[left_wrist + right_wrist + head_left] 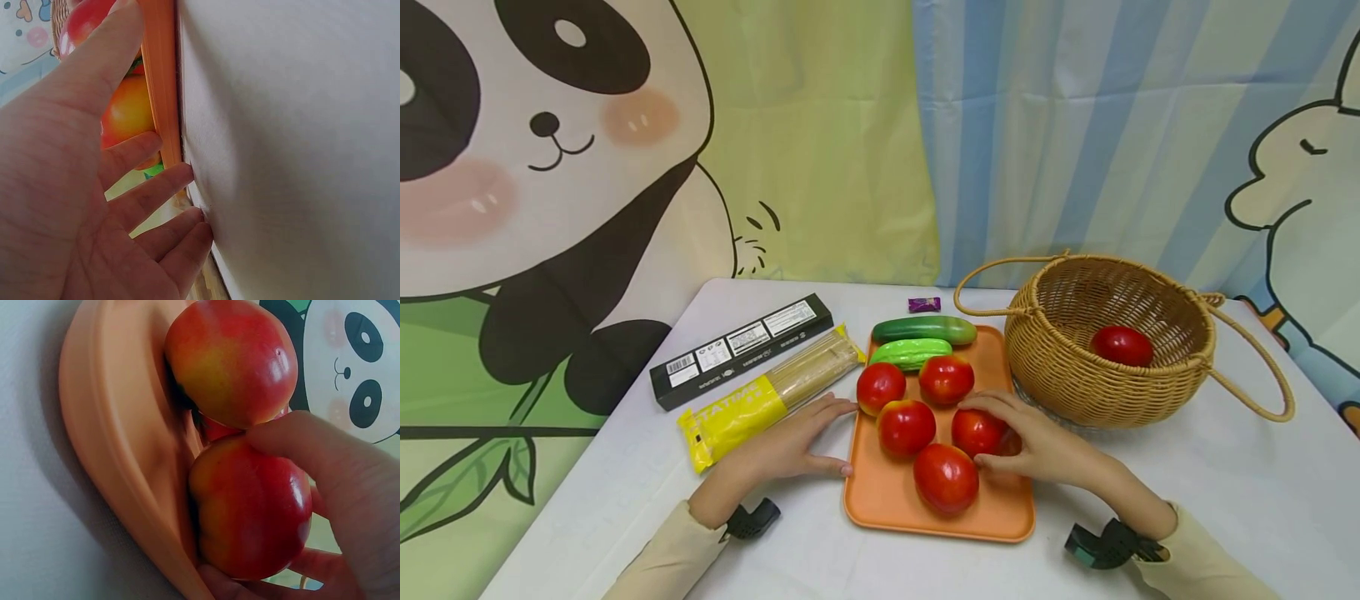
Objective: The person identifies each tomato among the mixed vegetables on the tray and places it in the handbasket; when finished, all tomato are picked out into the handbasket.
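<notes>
An orange tray (pixel 880 504) holds several red apples, with a dark green cucumber (pixel 925 330) and a light green bumpy cucumber (pixel 910 354) at its far end. My right hand (pixel 1048 442) grips the apple (pixel 976 432) on the tray's right side, thumb and fingers curled round it. In the right wrist view that apple (pixel 250 512) sits close to another apple (pixel 234 362). At the tray's left edge my left hand (pixel 793 442) has its fingers spread, fingertips right at the rim. The left wrist view shows those fingers (pixel 156 194) along the tray's side.
A wicker basket (pixel 1097 400) with one red apple (pixel 1122 346) inside stands right of the tray. Left lie a yellow pack of pasta (pixel 741 417) and a long black box (pixel 741 350). A small purple wrapped sweet (pixel 923 305) lies behind the tray.
</notes>
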The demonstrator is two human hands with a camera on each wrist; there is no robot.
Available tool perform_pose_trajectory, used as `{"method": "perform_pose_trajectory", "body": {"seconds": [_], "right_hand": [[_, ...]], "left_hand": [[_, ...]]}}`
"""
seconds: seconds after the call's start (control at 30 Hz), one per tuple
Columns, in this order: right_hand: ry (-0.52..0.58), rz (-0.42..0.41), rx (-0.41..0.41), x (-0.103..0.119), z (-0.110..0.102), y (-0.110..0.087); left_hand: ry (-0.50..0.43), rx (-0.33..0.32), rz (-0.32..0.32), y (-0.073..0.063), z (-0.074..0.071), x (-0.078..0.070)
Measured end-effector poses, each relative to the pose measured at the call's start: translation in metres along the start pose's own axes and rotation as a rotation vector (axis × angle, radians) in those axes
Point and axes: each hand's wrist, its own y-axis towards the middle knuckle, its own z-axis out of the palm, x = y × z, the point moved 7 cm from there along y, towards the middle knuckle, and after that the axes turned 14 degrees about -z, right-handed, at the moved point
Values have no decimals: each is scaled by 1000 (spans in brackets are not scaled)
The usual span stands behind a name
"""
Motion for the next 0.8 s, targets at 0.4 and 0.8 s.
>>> {"method": "perform_pose_trajectory", "body": {"seconds": [0.4, 0.8], "right_hand": [[-8, -3, -34, 0, -3, 0], [-38, -4, -52, 2, -8, 0]], "left_hand": [[-10, 3, -10, 0, 1, 2], [-4, 3, -9, 0, 0, 0]]}}
